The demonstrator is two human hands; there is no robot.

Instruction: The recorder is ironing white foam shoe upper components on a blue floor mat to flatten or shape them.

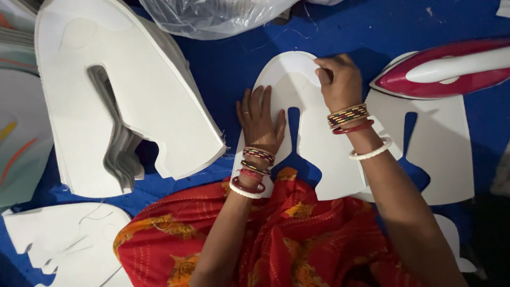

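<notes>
Fingers of my left hand (pixel 260 121) lie flat and spread on the white cut-out piece (pixel 313 154); my right hand (pixel 337 79) pinches its top edge, beside the pink iron (pixel 441 69)

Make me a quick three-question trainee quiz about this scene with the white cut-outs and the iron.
1. True or false: the left hand lies flat on the white cut-out piece.
2. Where are the right hand fingers? A) on the piece's rounded top edge B) on the iron C) on the plastic bag
3. Fill in: the pink and white iron rests to the person's ____ side.

Key: 1 true; 2 A; 3 right.
</notes>
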